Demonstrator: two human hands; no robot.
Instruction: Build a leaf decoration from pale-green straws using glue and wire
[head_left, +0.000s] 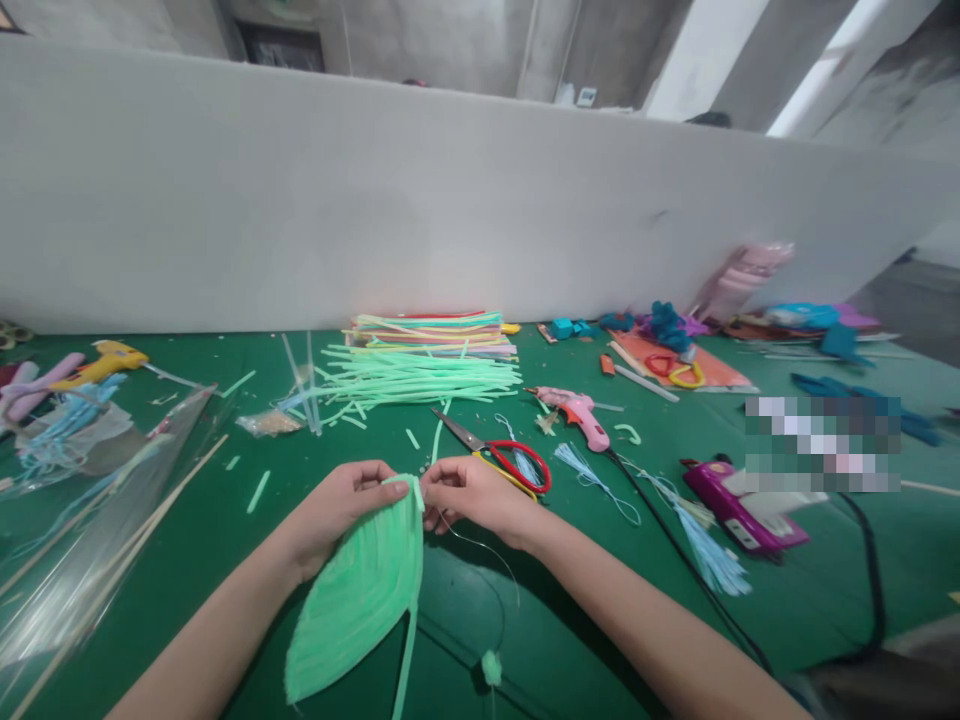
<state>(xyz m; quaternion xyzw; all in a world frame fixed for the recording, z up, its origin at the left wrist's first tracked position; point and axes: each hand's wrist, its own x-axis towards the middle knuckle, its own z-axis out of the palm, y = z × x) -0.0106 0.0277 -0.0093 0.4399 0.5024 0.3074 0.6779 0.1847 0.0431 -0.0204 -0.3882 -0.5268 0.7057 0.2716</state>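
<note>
A light green leaf-shaped piece (360, 600), built from rows of fuzzy pipe cleaners, hangs tilted over the table. My left hand (349, 505) grips its top edge, thumb in front and fingers behind. Beside that edge, my right hand (465, 495) has its fingertips pinched at the top corner; a thin pale thread or wire (487, 548) trails from them. Exactly what lies between those fingertips is hidden. A green stem (405, 665) runs down from the leaf piece. Below my right forearm, a small green tuft (491, 667) lies on a thread.
Behind my hands lie red-handled scissors (517, 463) and a pile of green pipe cleaners (420, 375). A pink glue gun (577, 415) with a black cord and blue tassels (709, 550) sit right. At left are a yellow glue gun (105, 362) and thin sticks (127, 560). A white partition (450, 210) stands behind.
</note>
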